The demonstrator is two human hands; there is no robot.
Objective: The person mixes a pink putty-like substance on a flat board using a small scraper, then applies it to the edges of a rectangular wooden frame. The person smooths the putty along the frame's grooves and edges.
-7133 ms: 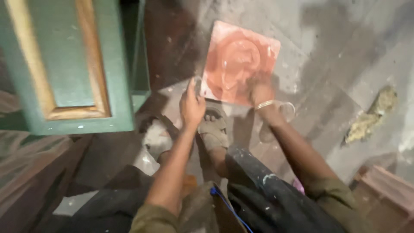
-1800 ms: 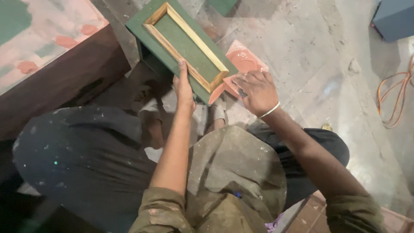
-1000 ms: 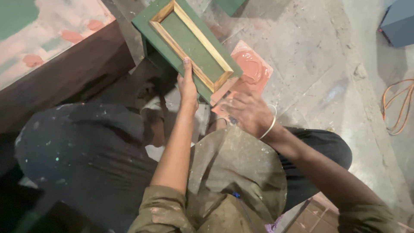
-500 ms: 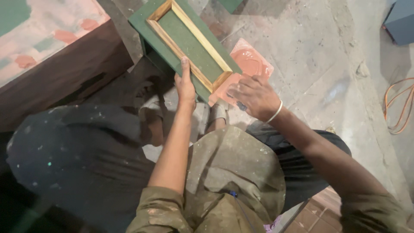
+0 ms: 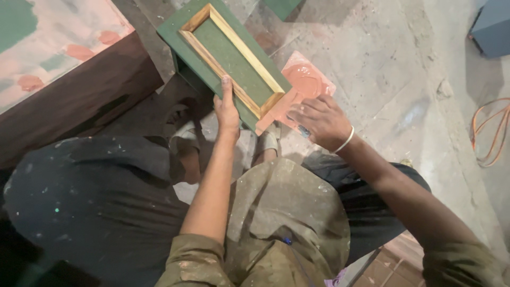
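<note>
Steadying a green panel over a pink-smeared tile

Evidently the green panel [image 5: 229, 64] with its pale wooden frame lies at upper centre so both hands can reach it. Left hand [image 5: 227, 110] presses flat on its near edge, fingers together. Right hand [image 5: 319, 121], loosely curled, rests on the pink-coated tile [image 5: 307, 81]; whether it pinches anything, I cannot tell

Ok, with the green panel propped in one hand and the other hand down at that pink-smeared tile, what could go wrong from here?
The left hand steadies the green panel only at its near edge, so it may tip or slide.

The right hand works at the corner where the panel meets the pink-smeared tile; pink could smear onto the wooden frame.

The orange cable lies loose on the floor, a possible snag.
</note>
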